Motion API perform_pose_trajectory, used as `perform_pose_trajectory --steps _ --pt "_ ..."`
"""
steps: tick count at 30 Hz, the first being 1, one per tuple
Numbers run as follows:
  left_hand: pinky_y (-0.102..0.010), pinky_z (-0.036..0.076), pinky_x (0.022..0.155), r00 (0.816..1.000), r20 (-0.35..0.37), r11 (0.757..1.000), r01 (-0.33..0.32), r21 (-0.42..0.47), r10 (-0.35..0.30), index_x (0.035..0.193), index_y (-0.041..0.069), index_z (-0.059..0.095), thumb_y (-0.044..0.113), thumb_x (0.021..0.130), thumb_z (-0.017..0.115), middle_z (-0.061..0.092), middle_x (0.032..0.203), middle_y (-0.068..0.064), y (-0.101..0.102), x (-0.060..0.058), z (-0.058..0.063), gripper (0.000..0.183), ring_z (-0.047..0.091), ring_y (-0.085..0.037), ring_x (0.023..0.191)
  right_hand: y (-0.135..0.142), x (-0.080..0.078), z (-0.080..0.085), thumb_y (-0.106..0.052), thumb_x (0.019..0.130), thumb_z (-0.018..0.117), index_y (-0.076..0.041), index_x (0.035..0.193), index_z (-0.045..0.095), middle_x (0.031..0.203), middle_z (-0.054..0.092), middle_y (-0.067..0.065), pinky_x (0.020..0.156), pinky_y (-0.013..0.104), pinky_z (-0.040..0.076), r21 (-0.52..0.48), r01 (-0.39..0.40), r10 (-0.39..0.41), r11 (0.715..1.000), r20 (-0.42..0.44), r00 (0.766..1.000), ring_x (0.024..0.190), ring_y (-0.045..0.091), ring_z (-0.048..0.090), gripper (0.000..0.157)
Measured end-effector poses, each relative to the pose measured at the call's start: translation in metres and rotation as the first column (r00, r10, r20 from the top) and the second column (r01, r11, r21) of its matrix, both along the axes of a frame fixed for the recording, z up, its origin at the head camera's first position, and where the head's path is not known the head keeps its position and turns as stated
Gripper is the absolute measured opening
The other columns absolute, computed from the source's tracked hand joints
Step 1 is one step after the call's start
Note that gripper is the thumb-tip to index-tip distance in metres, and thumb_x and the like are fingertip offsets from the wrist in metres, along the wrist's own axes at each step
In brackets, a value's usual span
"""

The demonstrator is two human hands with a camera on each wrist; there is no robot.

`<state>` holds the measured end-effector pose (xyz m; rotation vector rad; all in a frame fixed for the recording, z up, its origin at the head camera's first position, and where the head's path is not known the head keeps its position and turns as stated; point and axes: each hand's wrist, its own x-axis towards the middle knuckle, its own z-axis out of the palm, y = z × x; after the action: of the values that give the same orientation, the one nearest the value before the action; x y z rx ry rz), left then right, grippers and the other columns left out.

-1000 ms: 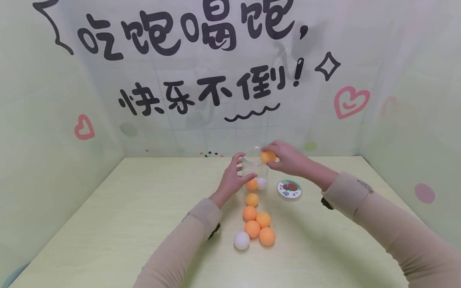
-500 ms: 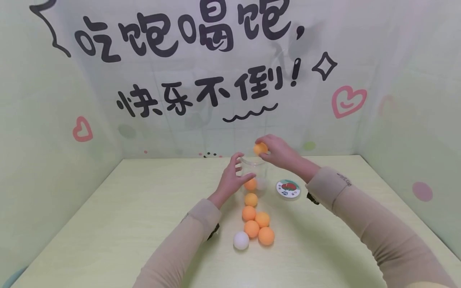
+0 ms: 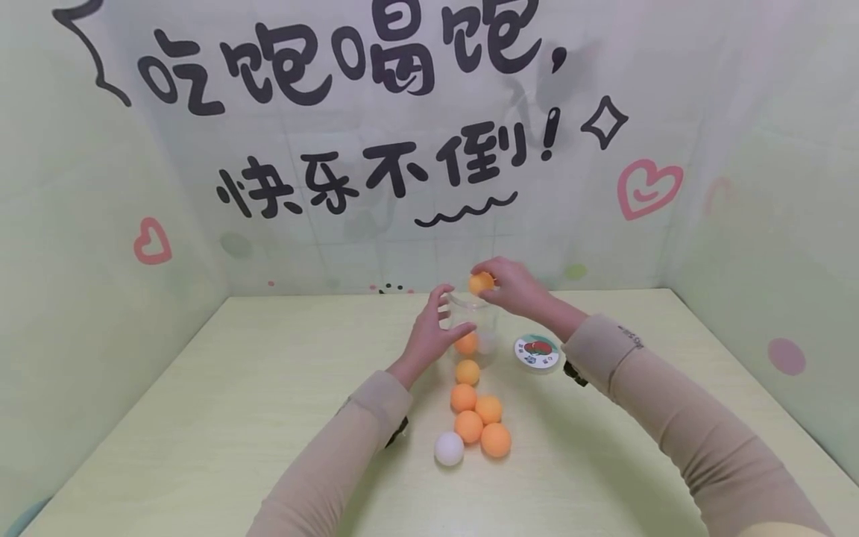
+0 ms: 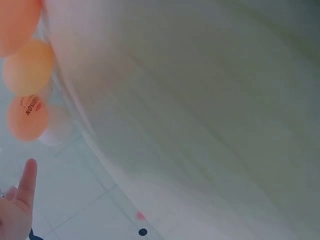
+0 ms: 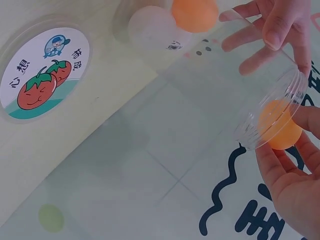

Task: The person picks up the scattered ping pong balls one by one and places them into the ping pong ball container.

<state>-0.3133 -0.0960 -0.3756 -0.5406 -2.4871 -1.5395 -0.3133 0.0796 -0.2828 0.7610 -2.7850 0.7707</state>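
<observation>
My left hand (image 3: 432,328) grips the side of a clear plastic jar (image 3: 482,317), its thumb across the front. Inside, low down, sit an orange ping-pong ball (image 3: 466,343) and white ping-pong balls (image 5: 152,27). Over the jar's mouth my right hand (image 3: 515,291) pinches another orange ping-pong ball (image 5: 280,125), which overlaps the rim in the right wrist view. More loose ping-pong balls, several orange (image 3: 468,426) and one white (image 3: 449,449), lie on the table in front of the jar. The left wrist view catches a finger (image 4: 29,182) near a printed orange ball (image 4: 27,117).
To the right of the jar, a round lid (image 3: 537,351) with a tomato picture lies flat on the pale wooden table (image 3: 268,395). A printed fabric backdrop (image 3: 376,253) with large lettering rises behind the table and along both sides.
My right hand has carried the orange ping-pong ball leftward from beside the jar's rim, up and then slightly down over its mouth. The left hand stays on the jar.
</observation>
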Motion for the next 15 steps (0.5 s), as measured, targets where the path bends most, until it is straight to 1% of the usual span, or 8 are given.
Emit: perform_pose_trajectory --steps 7,15 --pt "-0.047 0.046 0.091 1.0 -0.012 1.0 0.017 0.006 -0.017 0.135 0.017 0.03 0.03 0.078 0.072 0.042 0.135 -0.021 -0.0016 0.0016 -0.0005 0.072 0.051 -0.038 0.114 -0.0031 0.0028 -0.0008 -0.006 0.084 0.062 0.001 0.121 0.054 0.123 0.054 0.018 0.091 0.042 0.046 0.003 0.01 -0.01 1.0 0.023 1.0 0.108 0.032 0.053 0.038" --pt "-0.047 0.045 0.092 1.0 -0.007 1.0 0.018 0.006 -0.018 0.134 0.02 0.03 0.03 0.078 0.073 0.042 0.135 -0.02 -0.003 0.0035 -0.0005 0.071 0.052 -0.037 0.114 -0.0031 0.006 -0.0047 -0.006 0.086 0.059 0.002 0.121 0.053 0.122 0.054 0.019 0.09 0.043 0.047 -0.008 0.006 -0.006 1.0 0.002 1.0 0.106 0.033 0.054 0.036"
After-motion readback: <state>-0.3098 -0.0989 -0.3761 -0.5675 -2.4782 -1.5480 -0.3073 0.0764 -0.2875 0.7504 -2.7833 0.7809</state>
